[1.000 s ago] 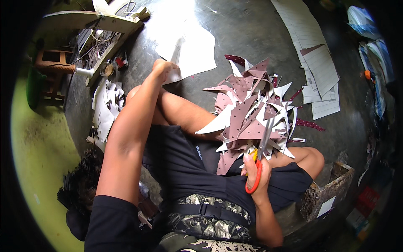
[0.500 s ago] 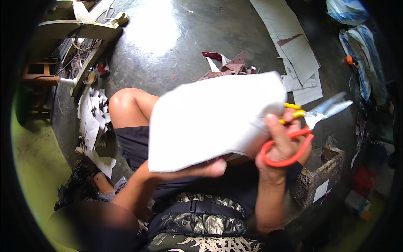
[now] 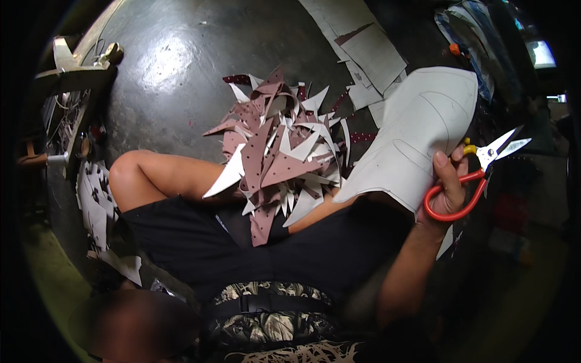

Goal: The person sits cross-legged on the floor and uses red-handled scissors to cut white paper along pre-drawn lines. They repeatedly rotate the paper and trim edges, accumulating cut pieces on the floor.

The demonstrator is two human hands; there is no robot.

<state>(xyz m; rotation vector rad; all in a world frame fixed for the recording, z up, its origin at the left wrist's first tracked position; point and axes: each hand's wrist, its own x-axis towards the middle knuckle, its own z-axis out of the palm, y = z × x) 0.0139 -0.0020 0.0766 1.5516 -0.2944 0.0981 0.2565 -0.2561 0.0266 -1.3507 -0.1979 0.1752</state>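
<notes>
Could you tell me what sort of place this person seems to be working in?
Probably a small craft or footwear workshop, worked seated on the floor. A heap of maroon and white offcuts lies on the dark concrete floor, and the right hand holds red-handled scissors and a marked white sheet.

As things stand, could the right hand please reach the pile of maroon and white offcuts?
Probably not freely: the right hand is full, holding red-handled scissors and a white sheet. The pile of offcuts lies close, with nothing between.
</notes>
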